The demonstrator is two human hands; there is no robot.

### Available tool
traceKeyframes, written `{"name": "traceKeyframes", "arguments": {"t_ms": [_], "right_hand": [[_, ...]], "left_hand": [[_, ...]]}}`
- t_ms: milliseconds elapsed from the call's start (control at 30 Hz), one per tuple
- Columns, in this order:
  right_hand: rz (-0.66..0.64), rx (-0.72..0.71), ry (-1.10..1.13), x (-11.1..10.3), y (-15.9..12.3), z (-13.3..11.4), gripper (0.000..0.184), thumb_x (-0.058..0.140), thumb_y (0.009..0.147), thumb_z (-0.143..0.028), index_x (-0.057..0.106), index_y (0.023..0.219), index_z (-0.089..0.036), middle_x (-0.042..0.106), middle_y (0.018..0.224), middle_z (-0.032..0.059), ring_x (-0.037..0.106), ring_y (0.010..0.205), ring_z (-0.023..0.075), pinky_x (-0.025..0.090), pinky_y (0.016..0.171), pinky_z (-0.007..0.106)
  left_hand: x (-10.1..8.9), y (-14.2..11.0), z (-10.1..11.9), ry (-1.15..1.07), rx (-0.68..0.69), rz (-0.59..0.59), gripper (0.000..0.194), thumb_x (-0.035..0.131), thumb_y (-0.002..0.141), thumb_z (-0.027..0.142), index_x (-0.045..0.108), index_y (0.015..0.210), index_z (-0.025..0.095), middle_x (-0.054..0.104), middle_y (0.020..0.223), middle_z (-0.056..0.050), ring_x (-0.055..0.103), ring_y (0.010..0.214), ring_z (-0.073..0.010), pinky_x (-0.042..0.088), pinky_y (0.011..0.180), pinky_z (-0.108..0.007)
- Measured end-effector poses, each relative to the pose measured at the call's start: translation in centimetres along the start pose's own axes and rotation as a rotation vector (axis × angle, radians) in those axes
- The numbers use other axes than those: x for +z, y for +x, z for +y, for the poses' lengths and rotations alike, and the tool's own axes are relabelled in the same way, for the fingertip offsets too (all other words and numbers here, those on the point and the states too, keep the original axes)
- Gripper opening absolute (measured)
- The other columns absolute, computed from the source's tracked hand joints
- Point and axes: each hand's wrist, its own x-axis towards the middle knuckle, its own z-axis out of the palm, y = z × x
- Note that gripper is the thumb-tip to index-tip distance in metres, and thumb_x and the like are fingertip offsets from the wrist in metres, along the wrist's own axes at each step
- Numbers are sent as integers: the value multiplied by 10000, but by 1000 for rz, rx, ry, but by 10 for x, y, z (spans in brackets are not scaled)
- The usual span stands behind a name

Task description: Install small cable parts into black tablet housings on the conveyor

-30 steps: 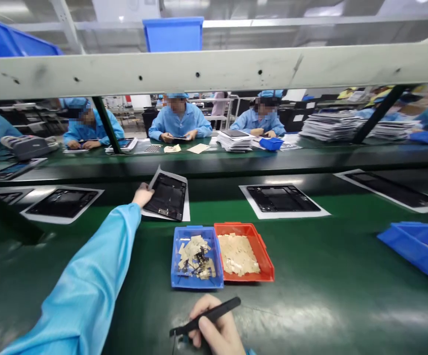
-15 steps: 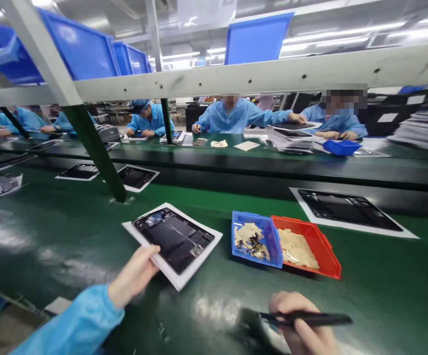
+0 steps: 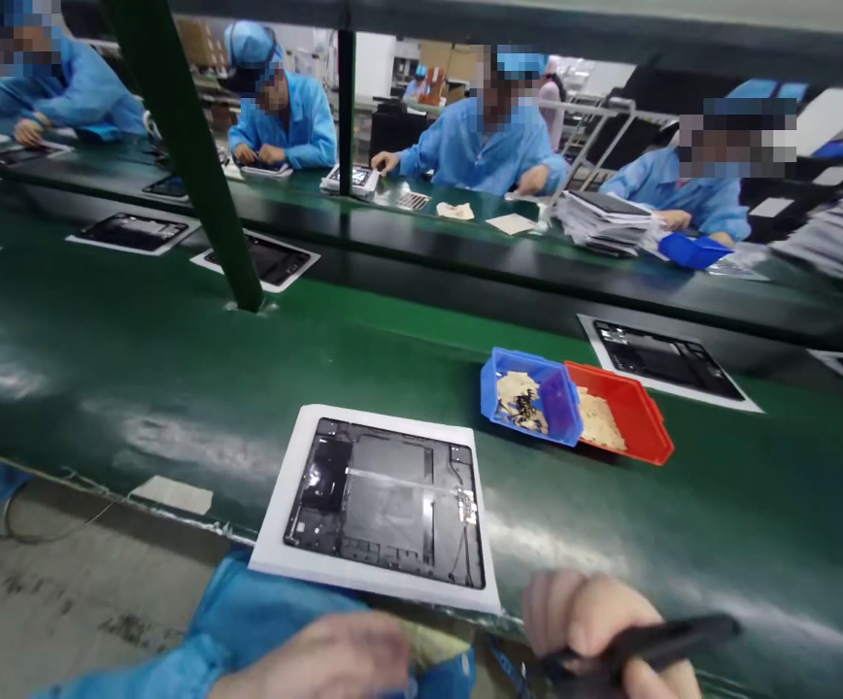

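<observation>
A black tablet housing (image 3: 392, 510) with internal parts and cables lies on a white sheet (image 3: 286, 456) at the near edge of the green bench. Just below that edge is my left hand (image 3: 330, 655), smeared by motion, so its fingers do not show clearly; it is apart from the sheet. My right hand (image 3: 596, 621), at the lower right, is closed around slim black tweezers (image 3: 673, 641), whose tips are hidden. Beyond my right hand, a blue bin (image 3: 574, 413) holds tan scraps with dark bits. Against it stands a red bin (image 3: 647, 427) with tan pieces.
More tablet housings on white sheets lie along the far strip, one at right (image 3: 669, 359) and one at left (image 3: 134, 233). A green post (image 3: 203, 165) rises from the bench. Several co-workers in blue sit opposite, near a paper stack (image 3: 603, 228).
The tablet housing on its sheet has come nearer and turned square to the bench edge. My left hand has let go of it and dropped below the edge. The view has tilted down.
</observation>
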Motion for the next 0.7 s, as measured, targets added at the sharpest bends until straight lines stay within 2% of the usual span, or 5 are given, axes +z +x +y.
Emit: {"name": "traceKeyframes", "arguments": {"t_ms": [100, 200, 333, 467, 700], "right_hand": [[171, 61, -22, 18, 28, 17, 225, 584, 799, -409, 616, 697, -212, 506, 582, 12, 479, 491, 134, 381, 434, 246], [317, 99, -31, 40, 73, 51, 212, 615, 765, -392, 597, 692, -194, 534, 638, 5, 487, 501, 115, 389, 463, 246], [360, 197, 132, 63, 122, 106, 181, 572, 767, -361, 553, 719, -188, 511, 548, -38, 465, 486, 93, 361, 459, 212], [427, 204, 96, 66, 134, 144, 164, 569, 784, -330, 547, 724, -179, 527, 554, -48, 470, 488, 79, 362, 475, 203], [331, 293, -176, 57, 123, 154, 138, 543, 847, -317, 555, 820, -182, 580, 585, -35, 542, 525, 96, 423, 530, 224]], "left_hand": [[-19, -33, 45, 619, 66, -194, 221, 567, 823, 316, 676, 993, 226, 702, 934, -50, 645, 905, -194, 500, 811, -305], [-47, -17, 111, 1258, 724, 226, 226, 493, 855, 239, 655, 1013, 233, 659, 1050, -58, 581, 1025, -208, 430, 948, -375], [-87, 46, 181, 1706, 947, 410, 209, 515, 849, 254, 639, 1008, 198, 638, 1026, -78, 584, 959, -220, 458, 869, -364], [-108, 75, 195, 1897, 957, 249, 193, 493, 880, 297, 652, 895, 188, 651, 945, -52, 584, 879, -201, 442, 803, -334], [-118, 53, 190, 1780, 985, 212, 177, 479, 897, 242, 622, 816, 178, 633, 932, -23, 555, 847, -155, 436, 788, -296]]}}
